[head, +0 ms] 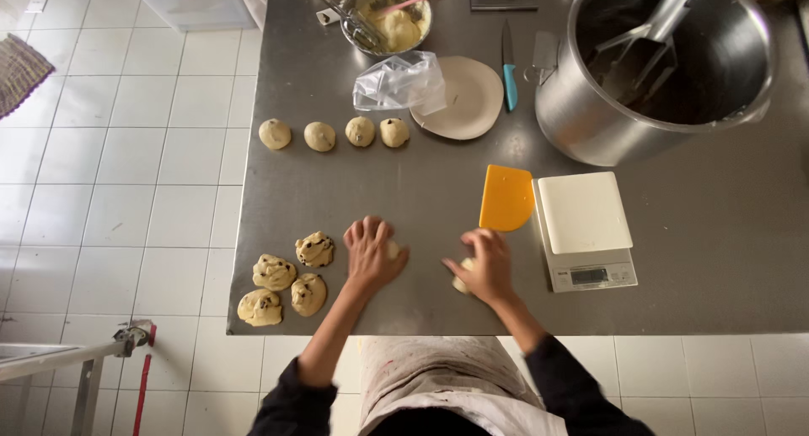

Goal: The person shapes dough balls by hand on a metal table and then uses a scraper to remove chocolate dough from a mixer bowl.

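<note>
My left hand (371, 254) lies cupped over a piece of pale dough (393, 250) on the steel table (699, 259); only the dough's right edge shows. My right hand (484, 266) is curled over a second dough piece (462, 278) that peeks out at its left side. Just left of my left hand lie several rough dough lumps with dark chips (286, 286). Farther back, a row of several rounded dough balls (337, 133) runs left to right.
An orange scraper (506, 198) and a white kitchen scale (585, 229) sit right of my hands. Behind are a large steel mixer bowl with beater (661, 65), a plate (469, 97) with a plastic bag (398, 82), a blue-handled knife (508, 69), and a glass bowl of batter (388, 16).
</note>
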